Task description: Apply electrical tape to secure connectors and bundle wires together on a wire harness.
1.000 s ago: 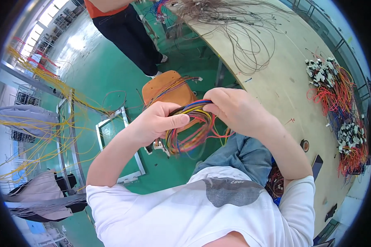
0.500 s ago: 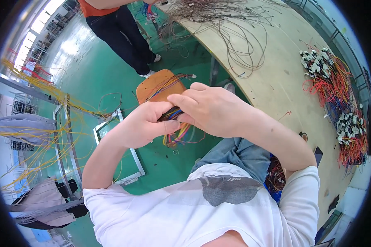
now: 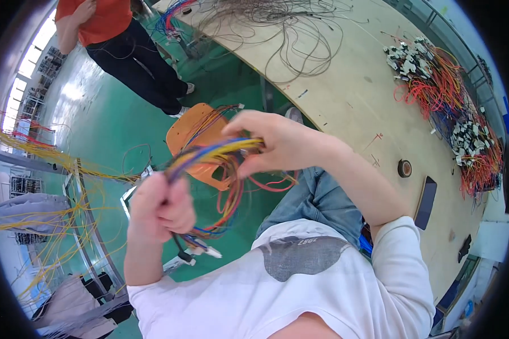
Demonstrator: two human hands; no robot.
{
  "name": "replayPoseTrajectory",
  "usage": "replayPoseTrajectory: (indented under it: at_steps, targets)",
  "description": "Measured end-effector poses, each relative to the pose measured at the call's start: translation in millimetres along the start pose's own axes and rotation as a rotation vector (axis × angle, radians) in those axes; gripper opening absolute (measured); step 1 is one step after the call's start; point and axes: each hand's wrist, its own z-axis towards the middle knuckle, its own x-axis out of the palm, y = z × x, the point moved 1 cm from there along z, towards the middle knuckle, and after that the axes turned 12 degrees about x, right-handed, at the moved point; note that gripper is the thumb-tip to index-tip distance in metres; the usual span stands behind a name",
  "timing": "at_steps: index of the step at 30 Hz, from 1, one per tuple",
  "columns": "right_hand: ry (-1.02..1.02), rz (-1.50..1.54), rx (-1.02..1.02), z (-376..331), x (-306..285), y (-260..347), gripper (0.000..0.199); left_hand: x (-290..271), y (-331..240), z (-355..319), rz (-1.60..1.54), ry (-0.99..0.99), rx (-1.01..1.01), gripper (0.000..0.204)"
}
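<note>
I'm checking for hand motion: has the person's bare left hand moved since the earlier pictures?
Yes: judged against the orange, round-cornered seat, the bare left hand has moved leftward and lower in the picture.

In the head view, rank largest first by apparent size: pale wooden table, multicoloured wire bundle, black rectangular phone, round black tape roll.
Pale wooden table
Multicoloured wire bundle
Black rectangular phone
Round black tape roll

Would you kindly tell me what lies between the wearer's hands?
In the head view, a multicoloured wire bundle runs from the left hand to the right hand.
</note>
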Motion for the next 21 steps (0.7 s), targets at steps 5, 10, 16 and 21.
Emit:
replayPoseTrajectory:
  at_steps: [5, 10, 16, 21]
  targets:
    - [0.430, 0.453, 0.613, -29, -3, -49, 0.013, -31, -36, -26, -0.081, -0.328, 0.266, 0.033]
    - [0.467, 0.698, 0.572, -38, 0, -58, 0.016, -56, -45, -35, -0.099, -0.404, 0.351, 0.030]
    - [0.269, 0.677, 0.605, -32, -4, -58, 0.016, -62, -88, -51, 0.056, -0.433, 0.519, 0.026]
    - [0.025, 0.433, 0.481, -4, 20, -59, 0.018, 1, -136, -49, 0.271, -0.272, 0.600, 0.027]
